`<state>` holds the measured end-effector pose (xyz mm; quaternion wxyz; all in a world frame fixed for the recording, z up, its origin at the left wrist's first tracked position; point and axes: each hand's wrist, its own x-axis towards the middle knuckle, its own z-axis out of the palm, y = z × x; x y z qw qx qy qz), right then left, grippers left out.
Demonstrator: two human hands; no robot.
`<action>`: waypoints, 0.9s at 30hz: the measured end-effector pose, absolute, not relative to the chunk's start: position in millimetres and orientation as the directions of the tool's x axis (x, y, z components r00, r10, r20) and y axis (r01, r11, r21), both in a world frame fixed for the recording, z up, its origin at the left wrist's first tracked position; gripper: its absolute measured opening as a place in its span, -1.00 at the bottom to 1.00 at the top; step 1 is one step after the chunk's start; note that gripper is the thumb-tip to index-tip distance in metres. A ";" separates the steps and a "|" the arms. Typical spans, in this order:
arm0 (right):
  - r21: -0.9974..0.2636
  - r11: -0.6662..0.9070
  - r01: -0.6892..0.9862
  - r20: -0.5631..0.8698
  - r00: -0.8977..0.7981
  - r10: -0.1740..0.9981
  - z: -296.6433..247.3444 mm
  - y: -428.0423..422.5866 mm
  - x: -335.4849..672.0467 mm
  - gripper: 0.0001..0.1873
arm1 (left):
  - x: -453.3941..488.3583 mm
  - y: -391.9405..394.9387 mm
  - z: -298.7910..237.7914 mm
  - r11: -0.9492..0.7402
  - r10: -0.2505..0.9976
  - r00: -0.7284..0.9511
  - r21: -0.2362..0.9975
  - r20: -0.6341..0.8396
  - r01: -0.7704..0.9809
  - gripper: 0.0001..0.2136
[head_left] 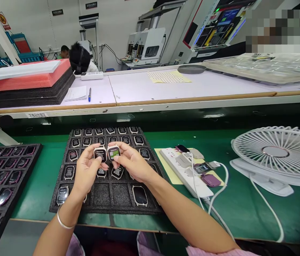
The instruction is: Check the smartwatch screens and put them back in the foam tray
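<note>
My left hand (88,170) grips a smartwatch case (100,153) whose dark screen shows lines of white text. Side by side with it, a second smartwatch case (114,153) is held in my right hand (130,161), the thumb at its screen, which shows some green. Both are strapless with light frames. Beneath my hands lies a black foam tray (100,195), its pockets holding rows of similar watch cases, many with lit text. Two pockets near its front edge hold nothing. One watch case (140,195) with a blank dark screen sits at the front right.
Left stands another foam tray (30,170) of purple-framed watches. On the right are a white power strip (184,172) with cables, several watch cases around it, and a white fan (274,153). A raised shelf (134,92) spans the back, with foam sheets (27,81). Other people are beyond.
</note>
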<state>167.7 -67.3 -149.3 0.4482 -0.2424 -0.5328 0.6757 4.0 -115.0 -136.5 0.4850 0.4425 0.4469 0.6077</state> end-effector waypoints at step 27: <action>-0.894 -0.160 -0.419 0.055 -0.457 0.888 -145.5 -64.6 165.4 -0.66 | 2.9 -118.2 -133.8 -0.071 0.996 -0.074 0.959 0.053 -0.274 -0.64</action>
